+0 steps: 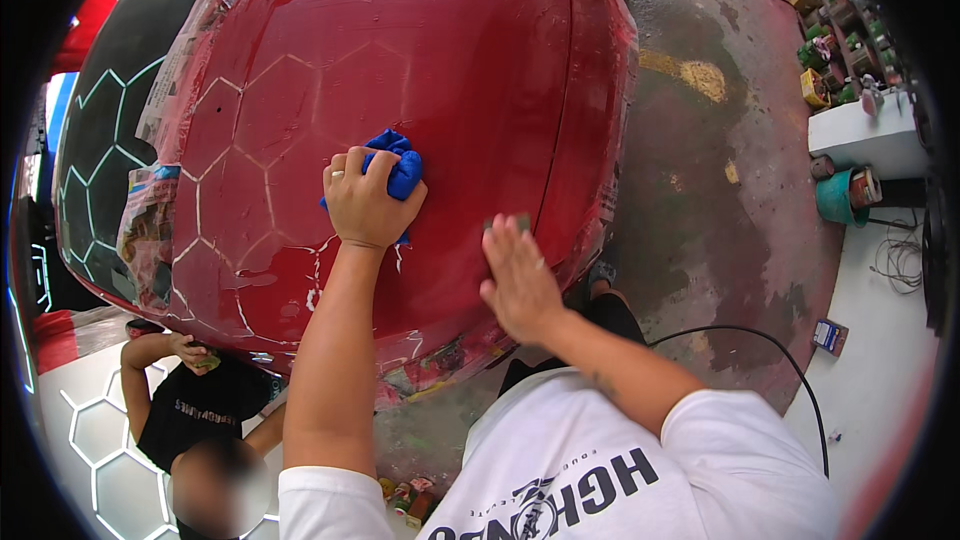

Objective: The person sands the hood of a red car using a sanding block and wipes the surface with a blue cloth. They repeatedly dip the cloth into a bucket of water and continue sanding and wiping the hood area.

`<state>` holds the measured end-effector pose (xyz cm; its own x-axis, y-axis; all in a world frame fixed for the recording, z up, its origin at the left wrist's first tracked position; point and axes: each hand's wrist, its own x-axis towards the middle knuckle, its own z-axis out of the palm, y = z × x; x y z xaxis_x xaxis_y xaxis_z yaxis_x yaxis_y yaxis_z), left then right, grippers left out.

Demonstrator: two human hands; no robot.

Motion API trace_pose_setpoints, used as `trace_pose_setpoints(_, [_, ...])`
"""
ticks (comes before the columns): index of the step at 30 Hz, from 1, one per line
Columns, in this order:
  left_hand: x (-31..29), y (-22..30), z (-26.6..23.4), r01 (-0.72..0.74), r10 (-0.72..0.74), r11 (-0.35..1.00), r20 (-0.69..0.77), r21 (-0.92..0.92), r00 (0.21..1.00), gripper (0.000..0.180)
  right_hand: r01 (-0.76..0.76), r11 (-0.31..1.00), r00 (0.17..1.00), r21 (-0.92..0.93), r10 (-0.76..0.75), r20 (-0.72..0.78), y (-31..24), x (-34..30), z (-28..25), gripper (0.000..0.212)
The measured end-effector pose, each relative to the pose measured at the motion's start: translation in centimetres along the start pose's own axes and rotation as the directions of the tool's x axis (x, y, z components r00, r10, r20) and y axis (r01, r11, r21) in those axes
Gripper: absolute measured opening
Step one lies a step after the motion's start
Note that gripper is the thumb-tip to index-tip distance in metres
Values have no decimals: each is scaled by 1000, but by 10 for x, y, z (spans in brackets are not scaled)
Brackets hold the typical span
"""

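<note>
Stretched before me is a wet, glossy red car panel (pixel 470 70), with water streaks and hexagon light reflections on it. My left hand (pixel 368 198) is closed round a crumpled blue cloth (pixel 403 172) and rests on the middle of the panel. To its right, my right hand (pixel 522 280) lies near the panel's right edge with its fingers extended over a small grey-green piece of sandpaper (pixel 517 222). Only a strip of that piece shows past the fingertips; the rest is hidden under the hand.
Masking paper (pixel 150 230) borders the dark glass at left. Another person (pixel 205 400) in a dark shirt crouches at lower left, holding a small yellowish-green thing. A black hose (pixel 790 350) crosses the wet floor at right, near a teal bucket (pixel 835 198) and shelves with containers.
</note>
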<state>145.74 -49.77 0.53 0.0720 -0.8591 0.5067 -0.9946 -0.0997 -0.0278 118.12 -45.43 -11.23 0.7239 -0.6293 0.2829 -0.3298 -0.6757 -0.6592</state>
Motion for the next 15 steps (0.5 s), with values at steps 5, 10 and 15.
trace_pose_setpoints(5, [-2,2,1,-4,4,999,24,35,1000,33,-62,985,983,-158,33,-179,85,95,-25,71])
trace_pose_setpoints(10, [8,7,7,-16,14,999,43,37,999,35,-239,962,935,-134,191,-299,151,167,-47,68])
trace_pose_setpoints(15, [6,0,0,-14,13,999,26,31,1000,29,3,1000,992,-6,-2,123,10,-26,0,76])
